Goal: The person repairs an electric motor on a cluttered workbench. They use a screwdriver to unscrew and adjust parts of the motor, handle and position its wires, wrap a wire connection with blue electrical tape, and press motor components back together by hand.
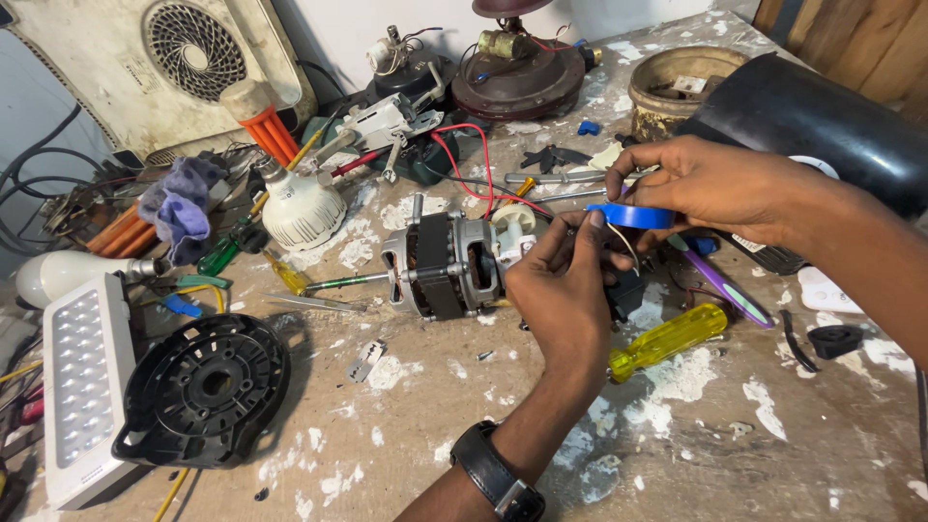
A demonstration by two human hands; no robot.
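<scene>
My right hand (715, 188) holds a roll of blue insulating tape (630, 215) above the bench. My left hand (561, 290), with a black watch on its wrist, pinches thin white wires (626, 242) just under the tape roll. Right beside my left hand lies a small electric motor (447, 266) with a metal shaft pointing left. Red wires (464, 164) run from the motor's right end toward the back of the bench.
A yellow-handled screwdriver (669, 340) and a purple pen-like tool (727, 288) lie to the right of my left hand. A black round fan cover (208, 389), a white LED panel (82, 387), a bulb (302, 208), a purple rag (184, 208) and a black cylinder (812, 121) crowd the paint-spattered bench (677, 445).
</scene>
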